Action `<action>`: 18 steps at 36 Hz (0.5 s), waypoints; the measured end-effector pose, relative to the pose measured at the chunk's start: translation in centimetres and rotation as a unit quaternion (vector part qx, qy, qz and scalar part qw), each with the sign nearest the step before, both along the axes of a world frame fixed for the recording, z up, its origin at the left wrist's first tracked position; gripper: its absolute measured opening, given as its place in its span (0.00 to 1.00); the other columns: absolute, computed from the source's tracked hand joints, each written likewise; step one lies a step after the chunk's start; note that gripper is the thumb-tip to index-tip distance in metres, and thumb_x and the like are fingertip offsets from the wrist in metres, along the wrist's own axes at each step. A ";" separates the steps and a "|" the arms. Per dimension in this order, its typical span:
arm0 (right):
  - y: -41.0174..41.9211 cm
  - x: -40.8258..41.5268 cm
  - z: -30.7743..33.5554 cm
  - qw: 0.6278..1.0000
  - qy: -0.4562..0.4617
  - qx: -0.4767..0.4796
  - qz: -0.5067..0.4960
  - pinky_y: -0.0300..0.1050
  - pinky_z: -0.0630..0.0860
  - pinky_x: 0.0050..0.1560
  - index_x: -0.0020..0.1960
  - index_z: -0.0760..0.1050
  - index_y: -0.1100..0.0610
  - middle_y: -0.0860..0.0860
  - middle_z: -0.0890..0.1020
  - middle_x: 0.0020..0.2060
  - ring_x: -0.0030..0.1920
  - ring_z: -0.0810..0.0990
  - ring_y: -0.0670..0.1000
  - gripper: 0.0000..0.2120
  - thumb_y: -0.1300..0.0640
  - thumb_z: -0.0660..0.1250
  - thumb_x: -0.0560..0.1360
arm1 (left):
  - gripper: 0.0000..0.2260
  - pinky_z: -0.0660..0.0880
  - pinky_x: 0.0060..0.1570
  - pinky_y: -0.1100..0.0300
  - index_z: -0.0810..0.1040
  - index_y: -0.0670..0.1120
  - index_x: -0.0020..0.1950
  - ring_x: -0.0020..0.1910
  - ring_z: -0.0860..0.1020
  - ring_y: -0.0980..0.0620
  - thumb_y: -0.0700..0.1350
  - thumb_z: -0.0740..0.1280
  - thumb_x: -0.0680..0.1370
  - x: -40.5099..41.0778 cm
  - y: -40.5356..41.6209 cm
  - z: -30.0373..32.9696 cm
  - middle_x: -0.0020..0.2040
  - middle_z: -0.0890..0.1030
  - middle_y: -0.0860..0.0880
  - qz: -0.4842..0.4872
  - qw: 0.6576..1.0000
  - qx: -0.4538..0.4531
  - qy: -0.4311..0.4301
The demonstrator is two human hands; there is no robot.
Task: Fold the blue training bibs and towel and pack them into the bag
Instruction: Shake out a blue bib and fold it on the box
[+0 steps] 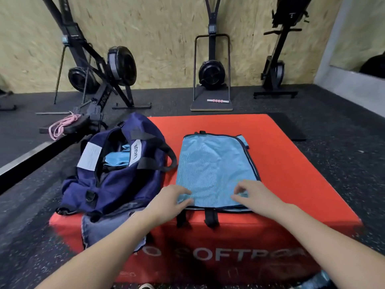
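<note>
While pinching the bib [214,170] near edge, left hand [169,202] and right hand [253,197].
Soft, light, floppy mesh: grip corners, fold, then bag [116,174].

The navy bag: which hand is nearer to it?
Left. The left hand pinches the blue bib's near left corner, just beside the navy bag; the right hand grips the near right corner, farther away.

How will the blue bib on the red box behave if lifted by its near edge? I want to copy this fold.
The blue bib is probably floppy: it lies flat and puckers under the left hand and right hand. It seems light, thin mesh. Its black straps already dangle, so they would likely swing.
</note>
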State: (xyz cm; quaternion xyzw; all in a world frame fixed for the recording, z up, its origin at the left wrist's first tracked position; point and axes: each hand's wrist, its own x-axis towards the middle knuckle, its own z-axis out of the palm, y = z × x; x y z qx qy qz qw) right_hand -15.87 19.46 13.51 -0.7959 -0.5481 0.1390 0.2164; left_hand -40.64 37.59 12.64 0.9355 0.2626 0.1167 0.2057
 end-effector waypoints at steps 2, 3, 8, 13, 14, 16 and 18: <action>-2.1 1.5 -0.3 0.999 -0.042 -0.015 0.005 0.44 0.74 0.52 0.44 0.77 0.47 0.42 0.79 0.43 0.47 0.77 0.43 0.10 0.41 0.70 0.74 | 0.14 0.71 0.56 0.60 0.83 0.51 0.57 0.54 0.78 0.54 0.58 0.69 0.77 -0.5 -0.3 -0.2 0.53 0.83 0.53 -0.009 1.000 -0.003 0.008; -3.1 2.0 -0.4 0.998 -0.056 -0.019 0.010 0.44 0.74 0.52 0.44 0.77 0.47 0.42 0.79 0.42 0.46 0.77 0.42 0.12 0.39 0.69 0.74 | 0.15 0.71 0.53 0.59 0.83 0.51 0.54 0.52 0.78 0.53 0.59 0.68 0.76 -0.7 -0.3 -0.3 0.50 0.83 0.53 -0.018 1.000 -0.002 0.012; -6.1 2.7 -0.7 0.997 -0.065 -0.035 0.037 0.40 0.71 0.59 0.53 0.82 0.45 0.37 0.79 0.49 0.54 0.74 0.39 0.26 0.27 0.66 0.68 | 0.37 0.64 0.55 0.68 0.81 0.50 0.58 0.53 0.73 0.58 0.77 0.58 0.67 -1.7 0.0 -1.7 0.52 0.80 0.54 -0.036 0.999 0.015 0.023; -7.6 2.6 -1.7 0.994 -0.087 -0.025 0.057 0.36 0.67 0.56 0.53 0.81 0.46 0.37 0.77 0.48 0.54 0.72 0.40 0.17 0.39 0.75 0.68 | 0.41 0.61 0.58 0.71 0.79 0.49 0.64 0.57 0.69 0.59 0.77 0.64 0.63 -2.1 -1.1 -1.9 0.56 0.76 0.55 -0.055 0.998 0.006 0.038; -7.8 2.6 -1.7 0.994 -0.087 -0.024 0.060 0.35 0.67 0.54 0.51 0.81 0.46 0.36 0.77 0.46 0.52 0.72 0.40 0.14 0.41 0.75 0.70 | 0.36 0.61 0.57 0.71 0.79 0.49 0.64 0.56 0.69 0.58 0.71 0.69 0.65 -2.2 -1.4 -1.8 0.54 0.75 0.56 -0.058 0.997 0.011 0.046; -8.2 2.6 -1.7 0.992 -0.103 -0.033 0.065 0.38 0.67 0.52 0.50 0.81 0.47 0.37 0.76 0.43 0.50 0.72 0.42 0.09 0.44 0.73 0.73 | 0.25 0.62 0.54 0.71 0.80 0.49 0.63 0.53 0.70 0.58 0.57 0.76 0.69 -2.2 -2.0 -1.7 0.51 0.74 0.56 -0.064 0.997 0.021 0.047; -8.6 2.4 -1.7 0.988 -0.129 -0.047 0.071 0.42 0.69 0.54 0.51 0.81 0.49 0.39 0.75 0.44 0.51 0.73 0.45 0.09 0.45 0.70 0.76 | 0.17 0.65 0.51 0.69 0.82 0.48 0.60 0.49 0.73 0.56 0.49 0.76 0.71 -2.2 -2.5 -1.6 0.49 0.77 0.53 -0.060 0.997 0.025 0.035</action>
